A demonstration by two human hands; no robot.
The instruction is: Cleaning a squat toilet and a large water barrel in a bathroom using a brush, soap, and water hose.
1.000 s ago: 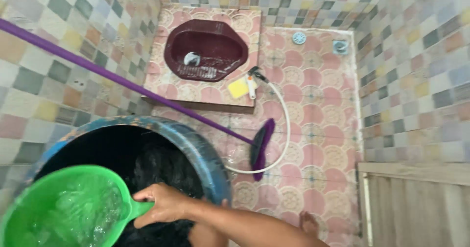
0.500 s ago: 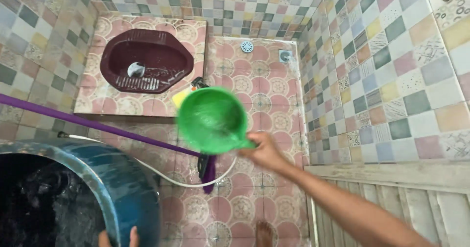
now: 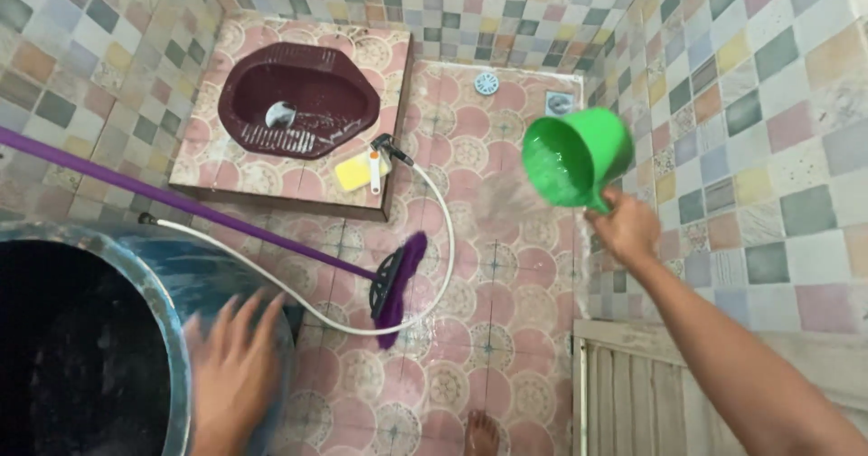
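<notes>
a green plastic dipper (image 3: pixel 575 159) is held up at the right of the view by its short handle, with the right hand (image 3: pixel 626 230) closed tight around that handle just below the bowl. the bowl is tipped on its side, its mouth turned toward the pink patterned floor (image 3: pixel 506 266), so that whatever is in it is thrown outward rather than kept; a pale blur of spray is seen just left of the rim, over the wet tiles.

the left hand (image 3: pixel 233 370) is laid flat and open, fingers spread, on the rim of the large blue water barrel (image 3: pixel 172 329) at lower left; nothing is gripped there, and the hand seems to be placed for support. it is blurred by motion.

a purple long-handled brush (image 3: pixel 393 284) is left lying across the floor, its head near the middle and its pole running up to the left wall. a white hose (image 3: pixel 434 239) is curled around it, ending at a spray nozzle on the raised step beside a yellow sponge (image 3: pixel 353 172). the maroon squat toilet (image 3: pixel 298 99) is set into that step. a bare foot (image 3: pixel 481 433) is seen at the bottom edge.
</notes>
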